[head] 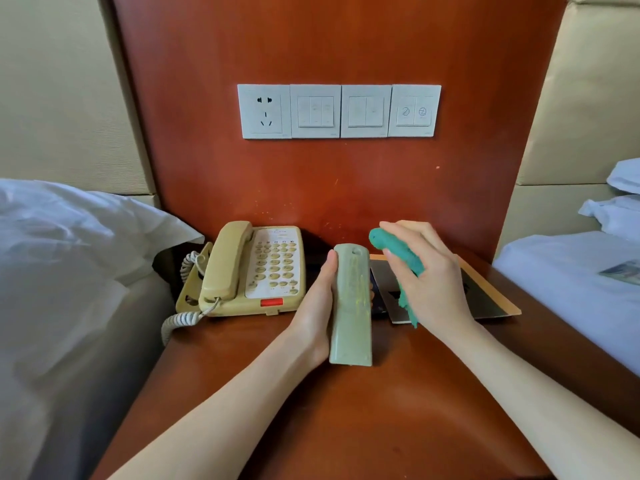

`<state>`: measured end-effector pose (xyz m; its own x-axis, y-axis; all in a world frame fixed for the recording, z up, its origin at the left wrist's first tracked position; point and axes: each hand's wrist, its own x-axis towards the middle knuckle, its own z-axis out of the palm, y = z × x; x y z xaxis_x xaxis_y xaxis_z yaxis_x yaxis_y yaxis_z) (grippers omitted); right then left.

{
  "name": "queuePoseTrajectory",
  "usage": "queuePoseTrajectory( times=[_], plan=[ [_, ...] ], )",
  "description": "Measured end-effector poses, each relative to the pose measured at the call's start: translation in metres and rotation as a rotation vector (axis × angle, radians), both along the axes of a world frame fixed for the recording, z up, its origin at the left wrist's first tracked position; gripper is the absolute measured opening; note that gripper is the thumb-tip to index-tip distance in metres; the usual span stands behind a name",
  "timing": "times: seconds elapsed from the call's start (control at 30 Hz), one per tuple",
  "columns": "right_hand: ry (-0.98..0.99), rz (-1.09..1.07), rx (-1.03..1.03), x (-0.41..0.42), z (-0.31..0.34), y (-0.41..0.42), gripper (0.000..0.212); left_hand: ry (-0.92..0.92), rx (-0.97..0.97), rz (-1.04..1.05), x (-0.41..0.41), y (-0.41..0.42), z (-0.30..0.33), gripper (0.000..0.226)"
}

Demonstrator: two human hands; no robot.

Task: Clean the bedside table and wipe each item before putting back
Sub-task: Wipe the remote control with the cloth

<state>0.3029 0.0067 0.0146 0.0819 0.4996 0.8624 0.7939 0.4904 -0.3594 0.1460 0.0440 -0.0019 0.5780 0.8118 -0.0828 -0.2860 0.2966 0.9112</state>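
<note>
Gripping remote [350, 306] and green cloth [401, 258], both hands hover beside telephone [252, 271], above booklet [485, 299].

Hotel bedroom, twin layout. Reddish wood surface [398, 427] under the hands, wedged between two white-sheeted beds: one bed [69, 271] left of the hands, the other [571, 278] right. Beige corded phone [249, 271] just left of them. Socket-and-switch panel [339, 111] above, on a wood back panel [329, 46]; padded headboards [62, 98] either side.
</note>
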Motion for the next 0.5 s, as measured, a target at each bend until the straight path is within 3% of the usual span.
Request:
queuePoseTrajectory(
  times=[0.3,0.5],
  plan=[
    [-0.196,0.116,-0.007,-0.018,-0.004,-0.009,0.045,-0.124,-0.032,-0.066,0.004,-0.005,-0.004,0.062],
    [-0.204,0.330,-0.239,-0.024,-0.013,-0.017,0.039,-0.158,-0.057,-0.029,-0.013,0.006,-0.004,0.067]
  ],
)
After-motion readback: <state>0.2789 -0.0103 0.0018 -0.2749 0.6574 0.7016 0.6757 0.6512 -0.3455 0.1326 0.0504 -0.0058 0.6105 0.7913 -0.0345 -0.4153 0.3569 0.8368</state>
